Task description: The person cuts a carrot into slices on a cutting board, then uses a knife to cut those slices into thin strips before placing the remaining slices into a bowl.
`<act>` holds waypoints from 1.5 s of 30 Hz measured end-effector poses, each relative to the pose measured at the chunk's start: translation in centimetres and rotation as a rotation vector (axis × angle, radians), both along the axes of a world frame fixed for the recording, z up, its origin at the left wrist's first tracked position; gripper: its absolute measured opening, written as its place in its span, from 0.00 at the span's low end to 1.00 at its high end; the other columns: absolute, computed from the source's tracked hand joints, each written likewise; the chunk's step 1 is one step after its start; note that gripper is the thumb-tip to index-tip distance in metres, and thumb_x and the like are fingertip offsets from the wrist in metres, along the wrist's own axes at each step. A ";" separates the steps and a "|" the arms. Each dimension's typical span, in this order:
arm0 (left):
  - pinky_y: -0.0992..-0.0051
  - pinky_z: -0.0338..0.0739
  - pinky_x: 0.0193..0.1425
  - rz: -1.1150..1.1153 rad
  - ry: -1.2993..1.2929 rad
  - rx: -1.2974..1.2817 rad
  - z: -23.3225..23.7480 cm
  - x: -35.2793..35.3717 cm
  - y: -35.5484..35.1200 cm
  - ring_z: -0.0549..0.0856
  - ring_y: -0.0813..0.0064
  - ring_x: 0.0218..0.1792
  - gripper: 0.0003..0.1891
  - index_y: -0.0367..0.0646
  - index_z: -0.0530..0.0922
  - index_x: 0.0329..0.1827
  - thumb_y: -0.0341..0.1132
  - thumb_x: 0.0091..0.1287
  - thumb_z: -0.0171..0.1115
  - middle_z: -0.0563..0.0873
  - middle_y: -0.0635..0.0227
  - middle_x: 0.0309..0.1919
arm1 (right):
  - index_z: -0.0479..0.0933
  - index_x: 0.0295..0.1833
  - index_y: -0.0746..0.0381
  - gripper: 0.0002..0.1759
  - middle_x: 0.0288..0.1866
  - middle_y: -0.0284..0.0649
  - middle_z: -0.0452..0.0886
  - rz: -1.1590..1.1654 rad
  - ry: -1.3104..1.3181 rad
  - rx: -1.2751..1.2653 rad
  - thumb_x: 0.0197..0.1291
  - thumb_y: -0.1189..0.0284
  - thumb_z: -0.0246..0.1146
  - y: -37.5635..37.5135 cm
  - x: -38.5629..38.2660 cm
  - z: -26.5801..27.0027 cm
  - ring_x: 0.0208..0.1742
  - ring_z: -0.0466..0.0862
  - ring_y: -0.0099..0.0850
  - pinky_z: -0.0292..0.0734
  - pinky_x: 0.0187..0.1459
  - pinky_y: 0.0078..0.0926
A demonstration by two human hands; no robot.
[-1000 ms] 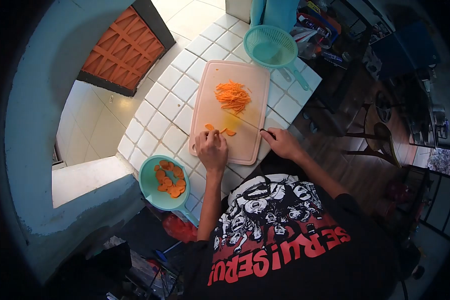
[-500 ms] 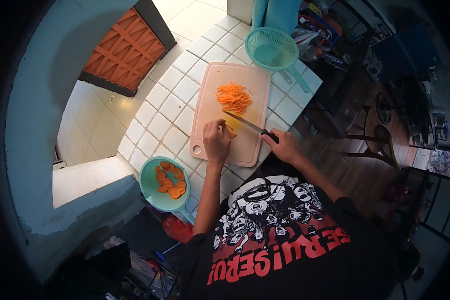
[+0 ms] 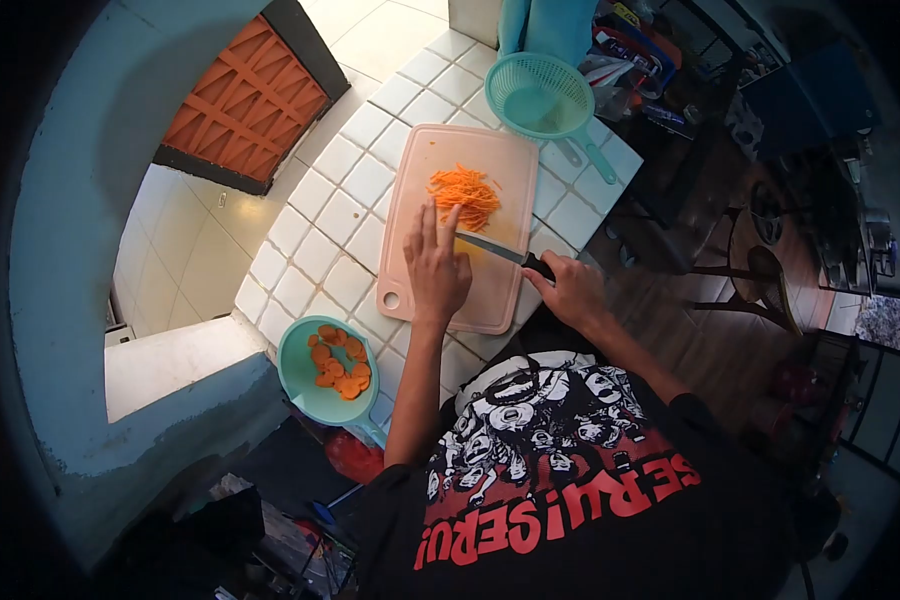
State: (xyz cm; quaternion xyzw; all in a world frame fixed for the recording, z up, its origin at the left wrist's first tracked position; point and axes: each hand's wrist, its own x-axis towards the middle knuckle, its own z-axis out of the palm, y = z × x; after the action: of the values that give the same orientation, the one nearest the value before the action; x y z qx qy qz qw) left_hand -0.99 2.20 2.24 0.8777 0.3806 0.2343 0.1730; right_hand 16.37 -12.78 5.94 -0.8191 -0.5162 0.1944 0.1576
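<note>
A heap of thin carrot strips (image 3: 467, 194) lies on the pink cutting board (image 3: 410, 180). My left hand (image 3: 436, 268) reaches over the board with its fingers stretched out, the fingertips at the heap's near edge. A black-handled kitchen knife (image 3: 490, 245) is gripped in my right hand (image 3: 573, 288); its blade points left, and the tip end passes behind the left hand's fingers. Whatever lies directly beneath the left palm is hidden. Left of the board, carrot slices (image 3: 344, 375) sit in a turquoise handled bowl (image 3: 302, 400).
A turquoise colander (image 3: 542, 95) with a handle stands at the board's far right corner. White tiles (image 3: 322, 250) cover the counter. Beyond its left edge is an orange gate-like panel (image 3: 245, 100); a wooden chair (image 3: 755, 270) is on the floor to the right.
My left hand has moved forward from the near part of the board, and its curled fingers have straightened toward the heap. The knife has shifted slightly; my right hand still grips it.
</note>
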 end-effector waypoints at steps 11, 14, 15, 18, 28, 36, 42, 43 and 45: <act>0.59 0.73 0.63 0.321 -0.172 -0.079 -1.5 -2.2 -2.6 0.79 0.58 0.54 0.08 0.41 0.86 0.42 0.31 0.61 0.71 0.83 0.61 0.46 | 0.84 0.48 0.65 0.28 0.37 0.55 0.87 -0.125 0.497 -0.097 0.74 0.48 0.60 0.1 -1.0 -1.8 0.41 0.87 0.54 0.79 0.42 0.44; 0.60 0.73 0.62 0.326 -0.172 -0.079 -1.3 -2.0 -2.5 0.79 0.58 0.53 0.07 0.41 0.87 0.40 0.32 0.61 0.72 0.83 0.61 0.45 | 0.85 0.50 0.66 0.29 0.37 0.56 0.87 -0.106 0.550 -0.148 0.75 0.48 0.58 0.0 -1.3 -2.9 0.43 0.87 0.54 0.79 0.44 0.46; 0.60 0.73 0.62 0.328 -0.173 -0.079 -1.4 -1.9 -2.4 0.79 0.58 0.53 0.07 0.41 0.87 0.40 0.32 0.61 0.72 0.83 0.61 0.45 | 0.85 0.50 0.66 0.29 0.37 0.56 0.87 -0.104 0.549 -0.148 0.75 0.48 0.58 0.0 -1.4 -3.4 0.43 0.87 0.54 0.79 0.44 0.46; 0.60 0.73 0.61 0.334 -0.193 -0.103 -2.0 -1.7 -2.3 0.79 0.59 0.53 0.08 0.42 0.87 0.40 0.33 0.61 0.73 0.83 0.61 0.45 | 0.84 0.49 0.68 0.30 0.38 0.57 0.87 -0.099 0.629 -0.104 0.76 0.48 0.56 0.0 -1.6 -4.0 0.44 0.87 0.55 0.78 0.46 0.47; 0.59 0.71 0.63 0.381 -0.221 -0.118 -2.5 -1.6 -2.3 0.79 0.58 0.54 0.09 0.45 0.88 0.41 0.35 0.59 0.76 0.82 0.61 0.45 | 0.83 0.45 0.69 0.31 0.38 0.59 0.85 0.009 0.593 -0.230 0.78 0.49 0.52 1.2 -2.2 -3.1 0.45 0.85 0.59 0.78 0.48 0.50; 0.59 0.70 0.64 0.395 -0.226 -0.118 -2.7 -1.4 -2.3 0.78 0.58 0.54 0.09 0.46 0.88 0.40 0.36 0.58 0.76 0.82 0.62 0.44 | 0.83 0.49 0.65 0.29 0.43 0.61 0.86 0.014 0.477 -0.172 0.79 0.49 0.50 0.5 -3.6 -3.7 0.48 0.85 0.61 0.79 0.51 0.56; 0.58 0.70 0.64 0.398 -0.202 -0.152 -2.4 -1.2 -2.4 0.77 0.58 0.54 0.10 0.46 0.86 0.39 0.37 0.57 0.75 0.81 0.62 0.46 | 0.81 0.54 0.62 0.28 0.45 0.64 0.86 -0.028 0.346 -0.366 0.80 0.49 0.48 1.6 -5.0 -0.6 0.52 0.84 0.65 0.79 0.54 0.62; 0.58 0.70 0.64 0.406 -0.188 -0.162 -2.4 -1.2 -2.4 0.77 0.58 0.54 0.10 0.46 0.87 0.40 0.37 0.56 0.75 0.81 0.63 0.45 | 0.81 0.54 0.63 0.28 0.45 0.64 0.86 -0.028 0.333 -0.359 0.80 0.49 0.48 1.4 -5.0 -0.7 0.51 0.85 0.65 0.79 0.53 0.62; 0.59 0.70 0.65 0.421 -0.184 -0.156 -2.3 -1.2 -1.8 0.77 0.58 0.54 0.11 0.46 0.87 0.40 0.37 0.56 0.75 0.81 0.63 0.44 | 0.81 0.53 0.63 0.29 0.45 0.64 0.86 -0.018 0.315 -0.338 0.79 0.48 0.49 1.0 -4.8 -2.0 0.50 0.85 0.65 0.79 0.52 0.62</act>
State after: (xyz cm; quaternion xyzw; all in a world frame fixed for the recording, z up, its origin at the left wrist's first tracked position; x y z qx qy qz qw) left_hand -2.14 0.39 -0.06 0.7379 0.5549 0.3138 0.2216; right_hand 11.55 -11.83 3.90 -0.7978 -0.4382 0.4021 0.0987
